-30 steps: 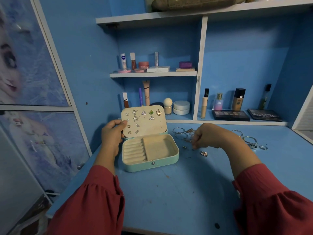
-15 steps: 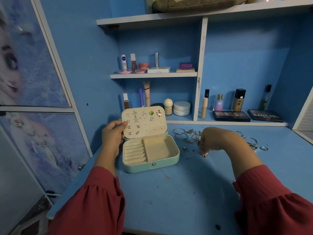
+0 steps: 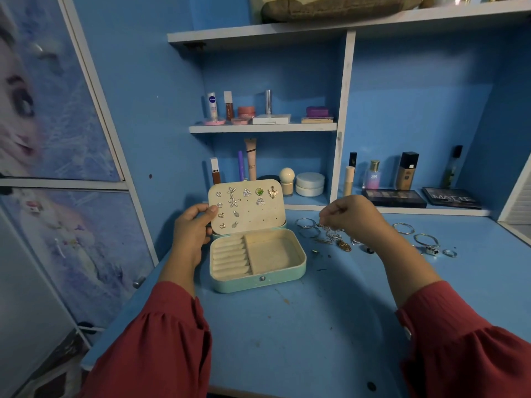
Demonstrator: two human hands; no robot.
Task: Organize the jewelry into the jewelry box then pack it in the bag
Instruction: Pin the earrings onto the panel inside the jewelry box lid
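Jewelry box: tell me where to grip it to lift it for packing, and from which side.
Shut the lid first; the left hand holds it upright now. Then grip the mint base across its two short ends, probably from above. It is a low, flat rounded rectangle with its front snap facing you, so the ends offer plain walls, and the table around looks free.

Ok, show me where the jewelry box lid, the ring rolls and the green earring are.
jewelry box lid (image 3: pixel 253 218): head view, bare cream panel.
ring rolls (image 3: pixel 230 258): head view, middle roll in the box's left compartment.
green earring (image 3: pixel 259 191): head view, its green stone.
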